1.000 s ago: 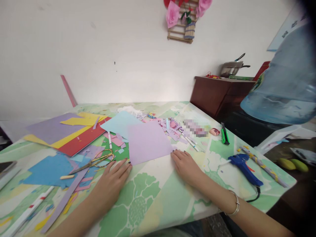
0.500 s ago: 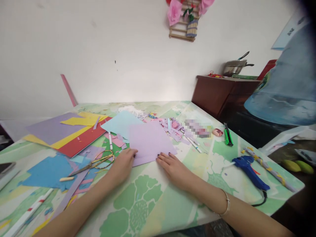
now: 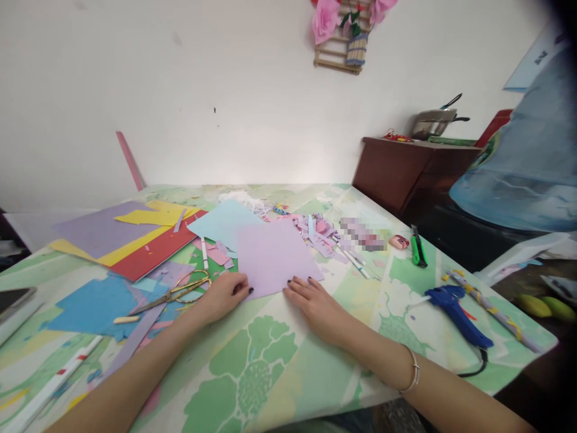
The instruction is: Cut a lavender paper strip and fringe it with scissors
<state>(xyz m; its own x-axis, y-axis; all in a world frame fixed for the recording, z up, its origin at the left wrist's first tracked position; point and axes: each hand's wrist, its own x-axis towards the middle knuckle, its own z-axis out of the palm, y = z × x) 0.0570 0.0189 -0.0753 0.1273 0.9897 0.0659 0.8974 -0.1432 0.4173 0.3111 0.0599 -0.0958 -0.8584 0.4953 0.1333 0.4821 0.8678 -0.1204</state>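
Observation:
A lilac sheet of paper (image 3: 279,249) lies flat on the table in front of me. At its lower left corner is my left hand (image 3: 225,296), closed with the fingers curled and the thumb tip on the paper's edge. Flat and with fingers stretched out, my right hand (image 3: 311,307) rests its fingertips on the sheet's near edge. A light blue sheet (image 3: 220,221) lies partly under the lilac one. Gold-handled scissors (image 3: 174,293) lie just left of my left hand, on blue paper (image 3: 90,307) and scraps.
Purple, yellow and red sheets (image 3: 148,252) are stacked at the left. Paper scraps (image 3: 318,231) and white pens (image 3: 356,261) lie behind my right hand. Farther right are a green utility knife (image 3: 418,248), a blue glue gun (image 3: 460,316) and a wrapped stick (image 3: 493,310).
My left hand has curled its fingers more at the paper's corner. The lilac sheet and my right hand have hardly moved. The whole view has shifted slightly.

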